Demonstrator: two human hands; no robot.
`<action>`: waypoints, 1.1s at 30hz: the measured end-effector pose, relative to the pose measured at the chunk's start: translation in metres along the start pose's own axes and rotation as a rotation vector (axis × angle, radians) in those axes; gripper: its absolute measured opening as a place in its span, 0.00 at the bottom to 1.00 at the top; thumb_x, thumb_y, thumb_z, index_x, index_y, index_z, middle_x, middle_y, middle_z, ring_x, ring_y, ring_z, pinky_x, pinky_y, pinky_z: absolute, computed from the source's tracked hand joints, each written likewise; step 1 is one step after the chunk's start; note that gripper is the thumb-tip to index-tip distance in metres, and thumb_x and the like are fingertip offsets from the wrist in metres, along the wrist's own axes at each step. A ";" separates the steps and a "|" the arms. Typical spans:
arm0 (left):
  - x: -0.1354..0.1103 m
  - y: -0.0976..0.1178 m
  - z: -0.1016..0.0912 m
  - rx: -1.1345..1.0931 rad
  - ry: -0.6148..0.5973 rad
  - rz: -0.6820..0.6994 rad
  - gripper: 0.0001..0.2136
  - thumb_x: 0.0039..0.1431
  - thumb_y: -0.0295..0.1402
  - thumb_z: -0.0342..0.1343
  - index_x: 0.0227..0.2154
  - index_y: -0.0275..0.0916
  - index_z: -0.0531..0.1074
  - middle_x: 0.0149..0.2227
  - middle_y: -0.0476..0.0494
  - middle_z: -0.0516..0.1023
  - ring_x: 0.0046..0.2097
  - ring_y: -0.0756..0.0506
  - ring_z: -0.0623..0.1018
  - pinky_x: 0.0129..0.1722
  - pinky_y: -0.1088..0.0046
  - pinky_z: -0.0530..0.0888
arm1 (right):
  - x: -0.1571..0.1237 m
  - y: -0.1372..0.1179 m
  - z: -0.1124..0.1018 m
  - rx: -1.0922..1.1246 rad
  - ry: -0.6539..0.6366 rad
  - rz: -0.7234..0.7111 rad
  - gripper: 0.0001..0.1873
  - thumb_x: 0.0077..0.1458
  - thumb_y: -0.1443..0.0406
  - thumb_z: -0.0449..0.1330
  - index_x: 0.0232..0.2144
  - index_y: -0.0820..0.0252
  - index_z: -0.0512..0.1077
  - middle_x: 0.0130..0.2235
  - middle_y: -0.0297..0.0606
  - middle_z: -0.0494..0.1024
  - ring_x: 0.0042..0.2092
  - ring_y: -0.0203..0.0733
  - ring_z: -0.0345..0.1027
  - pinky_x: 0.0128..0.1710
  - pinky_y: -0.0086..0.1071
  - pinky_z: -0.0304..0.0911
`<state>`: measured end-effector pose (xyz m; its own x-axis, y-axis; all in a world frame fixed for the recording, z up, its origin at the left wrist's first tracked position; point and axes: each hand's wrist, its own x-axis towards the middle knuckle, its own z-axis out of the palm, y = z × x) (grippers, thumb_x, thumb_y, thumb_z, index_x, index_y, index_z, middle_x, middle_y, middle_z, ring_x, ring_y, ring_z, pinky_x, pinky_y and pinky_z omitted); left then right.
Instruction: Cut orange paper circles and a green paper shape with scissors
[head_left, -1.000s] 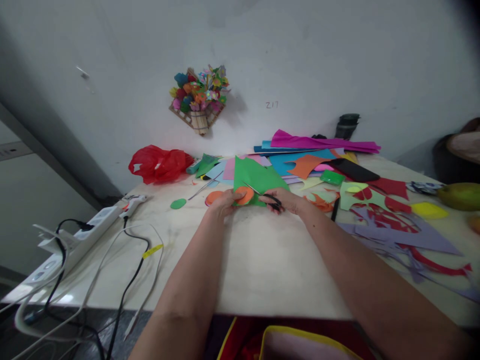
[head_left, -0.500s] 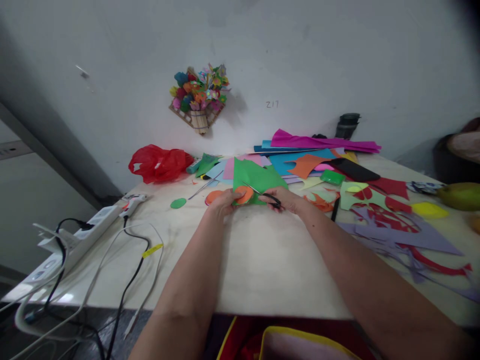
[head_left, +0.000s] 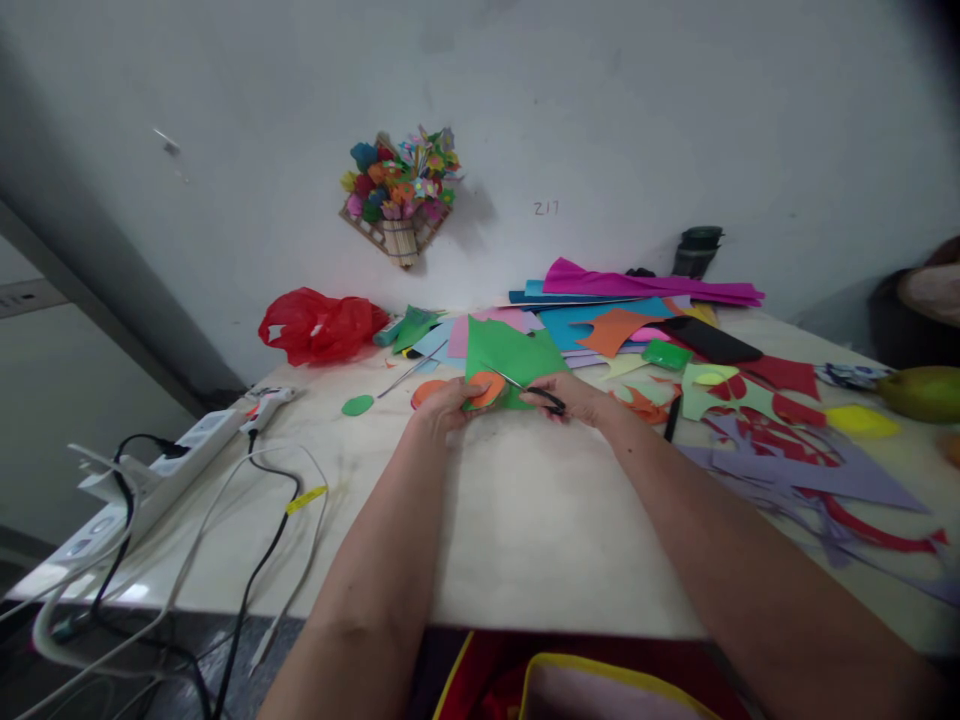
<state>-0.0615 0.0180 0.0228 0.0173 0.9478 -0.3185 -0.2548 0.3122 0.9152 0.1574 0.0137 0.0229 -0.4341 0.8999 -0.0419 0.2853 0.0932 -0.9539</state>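
Note:
My left hand [head_left: 448,402] is closed on a round orange piece [head_left: 491,390] laid against a green sheet [head_left: 510,348], pinching the two together. In my right hand [head_left: 566,396] is a pair of scissors [head_left: 546,400] with black handles; their blades point left at the green sheet beside the orange round. Whether the blades are apart I cannot tell. Another orange round [head_left: 426,392] lies just left of my left hand, partly hidden by it. Farther left on the table are a green round [head_left: 358,405] and a thin metal stick [head_left: 411,368].
A red plastic bag [head_left: 322,328] sits at the back left, near a white power strip [head_left: 154,480] with cables. Coloured sheets [head_left: 645,283] are piled along the wall. Purple and red scraps [head_left: 810,460] cover the right side. A flower decoration [head_left: 401,195] hangs on the wall.
Both hands stay almost in place, still holding the orange round, the green sheet and the scissors. The whole view has shifted very slightly.

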 end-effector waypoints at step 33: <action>0.002 0.000 -0.005 -0.071 -0.067 -0.128 0.17 0.53 0.15 0.65 0.41 0.38 0.71 0.31 0.48 0.82 0.28 0.47 0.82 0.27 0.77 0.78 | 0.009 0.015 -0.010 0.014 -0.004 0.079 0.08 0.50 0.65 0.69 0.34 0.63 0.79 0.17 0.29 0.71 0.16 0.30 0.58 0.15 0.23 0.52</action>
<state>-0.0668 0.0199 0.0210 0.1176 0.9036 -0.4119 -0.3138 0.4274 0.8479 0.1661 0.0277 0.0115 -0.4144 0.9023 -0.1190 0.3071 0.0156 -0.9516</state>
